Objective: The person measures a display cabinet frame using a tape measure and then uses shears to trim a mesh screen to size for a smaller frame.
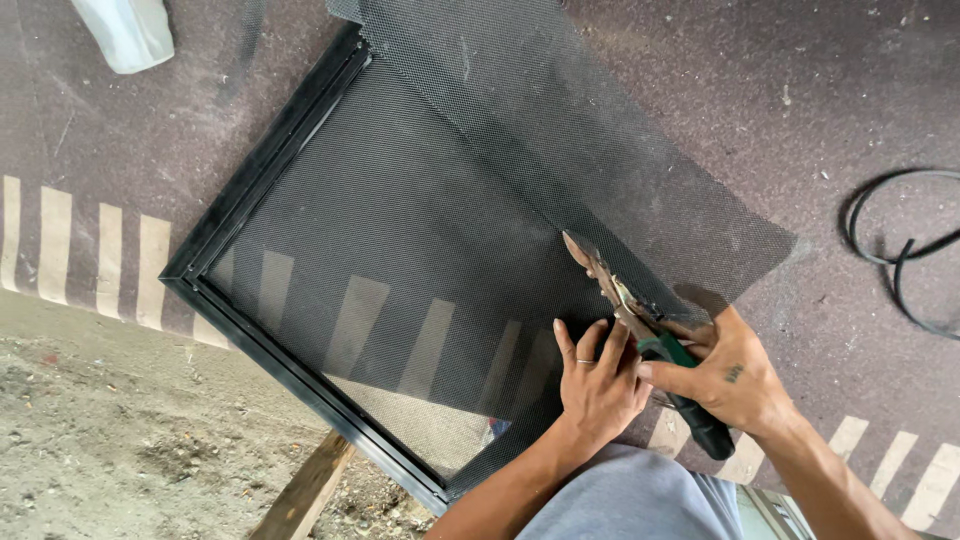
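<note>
A black metal frame [250, 190] lies on a dark carpet, covered by a sheet of black wire mesh [520, 170] that spreads past the frame to the right. My left hand [597, 378] presses flat on the mesh near the frame's near corner, a ring on one finger. My right hand [732, 372] grips the green and black handles of rusty tin snips [612, 288]. The snips' blades point up and left and bite into the mesh along the frame's right edge.
A black cable loop [900, 250] lies on the carpet at the right. A pale plastic object [125, 32] sits at the top left. A wooden plank [305, 490] and bare dirt floor [120, 440] are at the lower left. My knee in grey cloth [630, 500] is below.
</note>
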